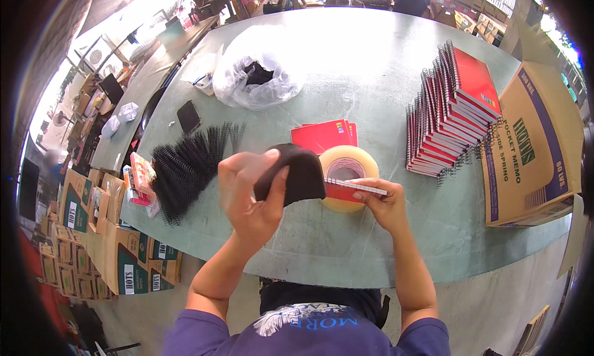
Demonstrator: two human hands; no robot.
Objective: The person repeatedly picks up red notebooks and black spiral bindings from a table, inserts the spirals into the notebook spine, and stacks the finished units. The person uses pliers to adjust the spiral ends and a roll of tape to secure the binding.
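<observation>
Both my hands are raised over the near part of the table. My left hand (250,192), partly smeared by motion, grips a black curved piece (300,170) with a smooth surface; I cannot tell its kind. My right hand (382,201) pinches a thin red notebook (344,192), tilted so its white page edges show. The notebook's left end meets the black piece or goes behind it. A large roll of yellowish tape (368,161) lies just beyond the notebook. Several red covers or notebooks (315,135) rest on the table behind the roll.
Black wire spirals (185,164) are heaped at left, near a dark phone (189,116) and a white plastic bag (260,77). Stacked red spiral notebooks (473,77) stand at right beside an open cardboard box (532,151). More cartons (133,263) sit below the table's left edge.
</observation>
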